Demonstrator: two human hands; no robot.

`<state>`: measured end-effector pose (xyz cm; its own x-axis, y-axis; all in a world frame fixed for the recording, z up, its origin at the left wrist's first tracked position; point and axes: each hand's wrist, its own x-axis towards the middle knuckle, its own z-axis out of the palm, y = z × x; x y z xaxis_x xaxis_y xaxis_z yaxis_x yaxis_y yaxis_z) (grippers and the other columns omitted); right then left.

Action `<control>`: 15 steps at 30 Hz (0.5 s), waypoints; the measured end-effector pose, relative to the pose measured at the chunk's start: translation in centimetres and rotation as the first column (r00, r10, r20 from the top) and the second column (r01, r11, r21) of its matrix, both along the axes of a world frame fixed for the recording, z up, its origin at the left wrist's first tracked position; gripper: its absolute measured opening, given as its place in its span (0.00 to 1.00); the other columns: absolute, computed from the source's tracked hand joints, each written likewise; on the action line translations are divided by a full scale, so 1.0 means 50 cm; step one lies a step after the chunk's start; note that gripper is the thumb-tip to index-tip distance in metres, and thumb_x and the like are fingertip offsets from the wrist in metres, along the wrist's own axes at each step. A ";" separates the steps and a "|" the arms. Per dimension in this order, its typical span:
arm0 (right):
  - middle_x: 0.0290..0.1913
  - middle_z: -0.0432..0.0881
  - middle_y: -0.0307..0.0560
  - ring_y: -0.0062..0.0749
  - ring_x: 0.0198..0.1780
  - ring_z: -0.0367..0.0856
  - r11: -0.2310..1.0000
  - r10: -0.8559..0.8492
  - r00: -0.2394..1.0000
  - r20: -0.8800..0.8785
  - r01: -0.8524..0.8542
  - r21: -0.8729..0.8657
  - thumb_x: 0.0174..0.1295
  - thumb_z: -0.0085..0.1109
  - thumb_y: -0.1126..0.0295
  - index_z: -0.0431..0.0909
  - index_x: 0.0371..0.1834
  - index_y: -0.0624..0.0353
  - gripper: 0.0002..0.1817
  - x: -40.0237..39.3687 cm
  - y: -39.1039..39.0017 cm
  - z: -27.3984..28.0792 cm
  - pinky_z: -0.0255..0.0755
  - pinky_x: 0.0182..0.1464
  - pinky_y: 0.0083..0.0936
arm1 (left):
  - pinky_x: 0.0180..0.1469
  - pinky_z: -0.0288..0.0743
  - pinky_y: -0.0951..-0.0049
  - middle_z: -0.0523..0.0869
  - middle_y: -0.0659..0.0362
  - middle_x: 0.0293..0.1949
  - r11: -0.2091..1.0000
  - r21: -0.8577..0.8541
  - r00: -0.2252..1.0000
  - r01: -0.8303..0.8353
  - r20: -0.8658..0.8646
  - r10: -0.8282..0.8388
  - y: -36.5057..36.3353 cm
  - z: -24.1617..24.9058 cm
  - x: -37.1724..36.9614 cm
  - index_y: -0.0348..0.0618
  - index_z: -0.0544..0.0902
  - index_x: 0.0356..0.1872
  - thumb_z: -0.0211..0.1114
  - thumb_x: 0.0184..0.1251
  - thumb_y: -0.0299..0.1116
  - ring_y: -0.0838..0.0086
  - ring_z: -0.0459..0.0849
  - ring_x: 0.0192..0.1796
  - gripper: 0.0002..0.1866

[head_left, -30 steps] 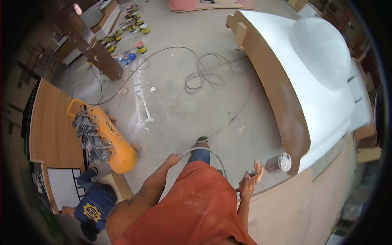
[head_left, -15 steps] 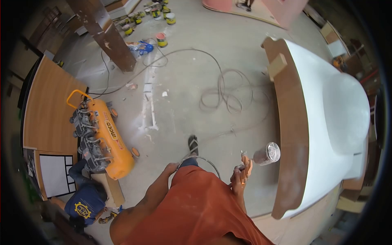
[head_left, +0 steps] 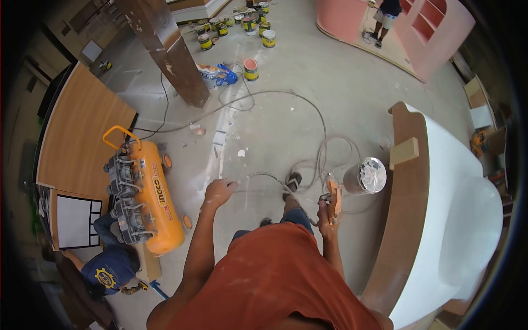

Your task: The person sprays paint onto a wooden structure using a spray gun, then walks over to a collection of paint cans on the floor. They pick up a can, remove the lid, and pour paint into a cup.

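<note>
Gripping the likely top-heavy orange spray gun [head_left: 334, 199] by its handle [head_left: 333, 216], right hand [head_left: 324, 212] at four o'clock; left hand [head_left: 219, 192] holds flexible grey hose [head_left: 269, 175].

Grey floor [head_left: 311, 60]; looped hose [head_left: 280, 92]; orange compressor [head_left: 158, 201]; clustered cans [head_left: 249, 25]; pink-topped can [head_left: 251, 70] near blue-and-white bag [head_left: 223, 75]

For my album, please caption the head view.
Right hand holds a spray gun, left hand a hose, orange compressor at left.
</note>
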<state>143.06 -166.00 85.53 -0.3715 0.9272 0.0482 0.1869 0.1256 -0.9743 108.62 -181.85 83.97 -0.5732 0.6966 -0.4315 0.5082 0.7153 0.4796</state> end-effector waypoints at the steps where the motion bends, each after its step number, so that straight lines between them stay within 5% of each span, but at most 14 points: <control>1: 0.23 0.74 0.37 0.20 0.22 0.68 0.998 0.018 1.000 -0.007 -0.018 -0.052 0.72 0.59 0.65 0.76 0.56 0.67 0.17 -0.030 0.041 0.001 0.64 0.25 0.23 | 0.54 0.77 0.54 0.89 0.41 0.44 1.000 -0.014 1.000 -0.026 0.009 0.026 0.023 -0.016 -0.021 0.40 0.89 0.41 0.56 0.70 0.61 0.44 0.86 0.50 0.30; 6: 0.27 0.77 0.37 0.20 0.25 0.71 0.991 0.072 0.996 -0.052 -0.077 -0.109 0.71 0.60 0.68 0.73 0.64 0.66 0.22 -0.153 0.250 -0.056 0.65 0.28 0.22 | 0.51 0.77 0.53 0.88 0.40 0.41 0.997 -0.016 0.997 -0.072 0.011 0.072 0.114 -0.186 -0.091 0.38 0.87 0.38 0.54 0.72 0.61 0.45 0.86 0.47 0.31; 8: 0.30 0.78 0.35 0.18 0.30 0.72 0.993 0.042 0.985 -0.167 -0.059 -0.102 0.71 0.59 0.71 0.74 0.65 0.66 0.21 -0.219 0.348 -0.048 0.66 0.32 0.20 | 0.48 0.76 0.53 0.88 0.43 0.36 0.978 -0.119 0.972 -0.173 0.137 0.189 0.157 -0.238 -0.109 0.38 0.86 0.39 0.54 0.72 0.63 0.49 0.87 0.42 0.32; 9: 0.33 0.78 0.34 0.17 0.33 0.73 0.975 0.031 0.982 -0.186 -0.070 -0.209 0.71 0.58 0.73 0.75 0.64 0.65 0.20 -0.247 0.397 -0.007 0.67 0.35 0.20 | 0.48 0.76 0.53 0.88 0.43 0.36 0.973 -0.134 0.967 -0.190 0.145 0.209 0.157 -0.291 -0.111 0.38 0.86 0.39 0.54 0.72 0.63 0.49 0.87 0.42 0.32; 11: 0.31 0.77 0.34 0.17 0.32 0.72 0.963 0.089 0.989 -0.114 -0.115 -0.244 0.71 0.58 0.72 0.76 0.63 0.65 0.19 -0.268 0.510 0.025 0.66 0.34 0.19 | 0.46 0.76 0.56 0.86 0.47 0.31 0.959 -0.190 0.894 -0.213 0.357 0.269 0.137 -0.372 -0.115 0.39 0.86 0.40 0.54 0.72 0.64 0.54 0.85 0.36 0.33; 12: 0.30 0.76 0.33 0.17 0.30 0.71 0.956 0.136 0.989 -0.056 -0.146 -0.254 0.71 0.58 0.72 0.77 0.62 0.64 0.18 -0.285 0.565 0.031 0.66 0.32 0.19 | 0.36 0.75 0.58 0.82 0.52 0.25 0.953 -0.205 0.865 -0.224 0.408 0.291 0.155 -0.358 -0.109 0.39 0.85 0.37 0.55 0.72 0.66 0.61 0.79 0.27 0.33; 14: 0.27 0.74 0.32 0.17 0.26 0.69 0.967 0.160 0.984 -0.083 -0.173 -0.186 0.71 0.59 0.71 0.78 0.58 0.63 0.16 -0.340 0.671 0.050 0.64 0.29 0.20 | 0.26 0.69 0.63 0.77 0.56 0.22 0.812 -0.457 0.682 -0.362 0.464 0.565 0.225 -0.341 -0.125 0.40 0.83 0.34 0.55 0.72 0.65 0.68 0.73 0.23 0.33; 15: 0.26 0.73 0.32 0.17 0.24 0.68 0.975 0.163 0.983 -0.085 -0.174 -0.141 0.71 0.59 0.70 0.78 0.56 0.63 0.14 -0.369 0.721 0.063 0.62 0.26 0.19 | 0.24 0.66 0.66 0.75 0.59 0.22 0.807 -0.389 0.622 -0.444 0.514 0.590 0.244 -0.346 -0.140 0.40 0.82 0.33 0.56 0.72 0.65 0.71 0.72 0.22 0.32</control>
